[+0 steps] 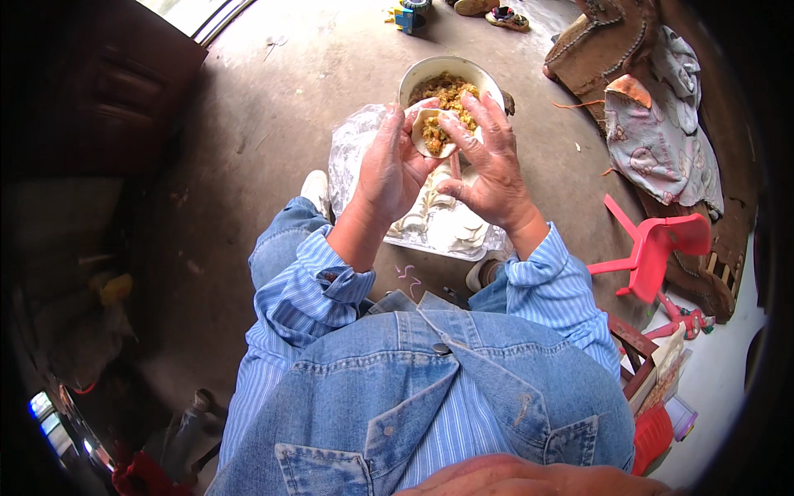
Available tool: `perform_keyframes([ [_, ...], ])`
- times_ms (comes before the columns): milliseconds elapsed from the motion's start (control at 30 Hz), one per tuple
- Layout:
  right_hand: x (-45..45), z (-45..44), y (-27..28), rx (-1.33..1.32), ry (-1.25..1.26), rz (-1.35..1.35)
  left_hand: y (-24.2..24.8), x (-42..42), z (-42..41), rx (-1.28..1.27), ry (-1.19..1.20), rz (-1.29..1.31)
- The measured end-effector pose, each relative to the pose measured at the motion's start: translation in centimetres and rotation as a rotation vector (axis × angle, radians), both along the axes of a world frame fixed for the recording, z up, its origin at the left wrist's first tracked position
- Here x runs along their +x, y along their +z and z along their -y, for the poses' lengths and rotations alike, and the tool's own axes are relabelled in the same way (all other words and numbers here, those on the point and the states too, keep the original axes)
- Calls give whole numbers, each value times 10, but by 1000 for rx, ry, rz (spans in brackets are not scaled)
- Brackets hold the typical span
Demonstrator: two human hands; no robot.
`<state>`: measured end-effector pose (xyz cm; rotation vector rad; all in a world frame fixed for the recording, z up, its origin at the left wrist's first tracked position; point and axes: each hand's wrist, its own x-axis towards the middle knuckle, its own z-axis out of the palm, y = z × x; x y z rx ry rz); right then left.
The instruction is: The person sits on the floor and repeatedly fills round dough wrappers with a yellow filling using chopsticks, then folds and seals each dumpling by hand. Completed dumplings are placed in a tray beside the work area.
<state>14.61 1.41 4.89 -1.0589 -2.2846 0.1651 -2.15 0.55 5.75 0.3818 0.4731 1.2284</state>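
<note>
My left hand (394, 170) cups a round dumpling wrapper (420, 147) with a mound of chopped filling (435, 135) on it. Over the wrapper's right edge, my right hand (490, 164) has its fingers spread, with the index fingertip at the rim; whether it presses there cannot be made out. Just beyond both hands stands a white bowl (406, 77) of the same yellow-brown filling. Below them, partly hidden, lies a clear plastic tray (428, 249). It holds folded dumplings (409, 222) in rows and a pile of flat wrappers (468, 234).
Crumpled clear plastic (350, 149) lies left of the tray. A pink plastic child's chair (651, 251) and a carved wooden seat (589, 56) with a draped cloth (651, 149) are at right. Shoes (505, 18) and a toy vehicle (406, 18) sit on the far floor.
</note>
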Motion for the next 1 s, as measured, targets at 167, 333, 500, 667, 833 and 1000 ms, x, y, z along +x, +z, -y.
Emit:
perform_keyframes([
  [167,-2,-5,3,17,36,-40,-7,-2,1,5,-34,11],
  [333,-3,-2,11,32,79,-91,-10,-4,3,29,-46,-72],
  [500,-7,11,22,132,106,-157,-15,-6,5,79,-18,75],
  [667,-10,12,18,190,148,-111,-21,-1,10,82,-16,160],
  [833,-12,14,20,204,147,-118,-18,0,12,90,-16,123],
  [1000,-13,14,19,103,143,-205,-11,-7,17,114,-59,65],
])
